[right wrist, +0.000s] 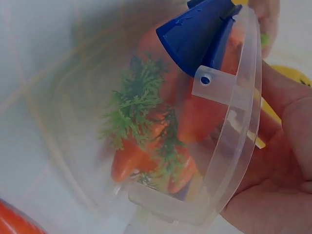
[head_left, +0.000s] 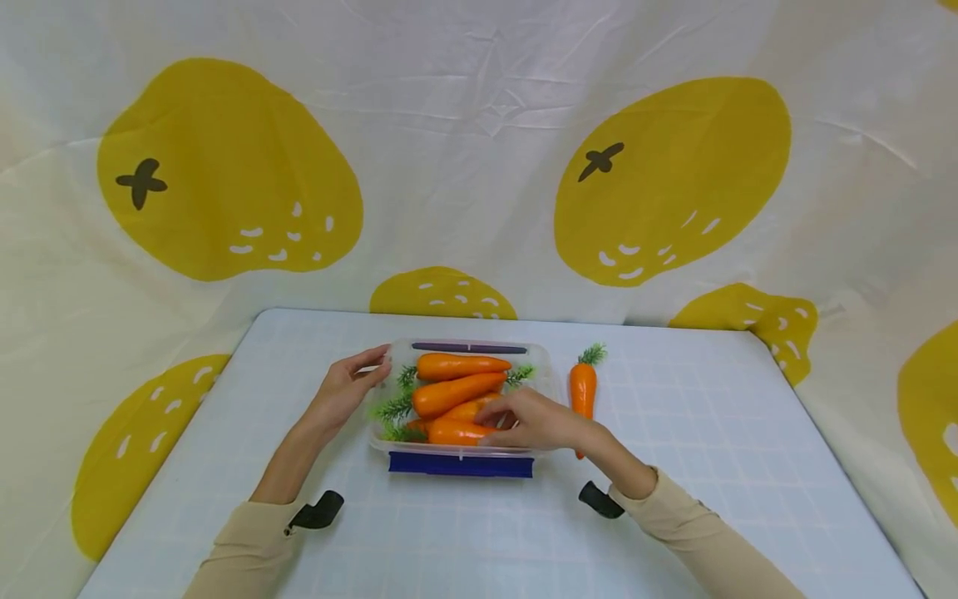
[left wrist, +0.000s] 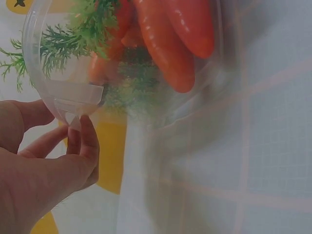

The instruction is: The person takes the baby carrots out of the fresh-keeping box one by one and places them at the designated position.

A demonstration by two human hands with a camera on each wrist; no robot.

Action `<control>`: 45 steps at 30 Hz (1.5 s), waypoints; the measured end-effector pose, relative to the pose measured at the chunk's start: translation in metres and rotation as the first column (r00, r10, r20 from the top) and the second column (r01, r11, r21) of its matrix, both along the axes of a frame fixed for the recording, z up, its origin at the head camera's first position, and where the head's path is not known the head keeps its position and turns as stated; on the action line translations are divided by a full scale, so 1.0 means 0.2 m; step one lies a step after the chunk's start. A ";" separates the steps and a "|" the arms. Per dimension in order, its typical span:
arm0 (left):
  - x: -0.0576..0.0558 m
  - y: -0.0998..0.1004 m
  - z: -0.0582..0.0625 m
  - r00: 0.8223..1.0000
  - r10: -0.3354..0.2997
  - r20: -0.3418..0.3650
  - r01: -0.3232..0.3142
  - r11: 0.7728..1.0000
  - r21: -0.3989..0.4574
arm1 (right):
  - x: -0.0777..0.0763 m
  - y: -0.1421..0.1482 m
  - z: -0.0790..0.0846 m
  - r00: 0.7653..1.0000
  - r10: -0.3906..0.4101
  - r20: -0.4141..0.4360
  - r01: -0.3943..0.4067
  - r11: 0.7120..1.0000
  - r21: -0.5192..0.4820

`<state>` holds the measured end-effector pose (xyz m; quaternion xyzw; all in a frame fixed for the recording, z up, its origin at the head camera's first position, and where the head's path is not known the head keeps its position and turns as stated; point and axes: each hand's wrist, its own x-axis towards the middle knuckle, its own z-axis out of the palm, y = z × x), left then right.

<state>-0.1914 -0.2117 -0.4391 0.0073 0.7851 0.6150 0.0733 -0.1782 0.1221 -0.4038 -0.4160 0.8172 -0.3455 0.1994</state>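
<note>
Clearly, the widest thing is the pale cloth [head_left: 464, 166] with large yellow fruits, which stands as a wall behind the far edge of the table [head_left: 711, 416]. On this table, somewhat left of its middle and near to the far edge, sits the clear plastic container [head_left: 419, 449]. It is open at the top; its blue latch [head_left: 460, 464] hangs outward on the near side, probably so that it does not cover the opening.

The left hand [head_left: 348, 387] is at the container's far left corner, and its fingers pinch the rim lightly, I suppose to prevent the container from sliding. The right hand [head_left: 542, 420] reaches over the right side, with bent fingers; thumb and fingertips seem to grasp the narrow end of the front carrot [head_left: 452, 432], which lies inside along the near wall.

Behind it, the middle carrot [head_left: 452, 397] and the far carrot [head_left: 456, 366] lie roughly crosswise, maybe because their length fits better this way. One more carrot, the single carrot [head_left: 583, 389], rests on the table just beside the container, on the side of the table's right edge, its leaves toward the far edge. Smallest are the green leaves [head_left: 392, 408], gathered mostly at the container's left wall.
</note>
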 end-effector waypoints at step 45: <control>-0.01 0.01 0.00 0.999 0.005 0.042 -0.003 0.999 -0.040 | 0.05 0.48 0.09 0.764 -0.639 0.092 0.645 0.757 -0.104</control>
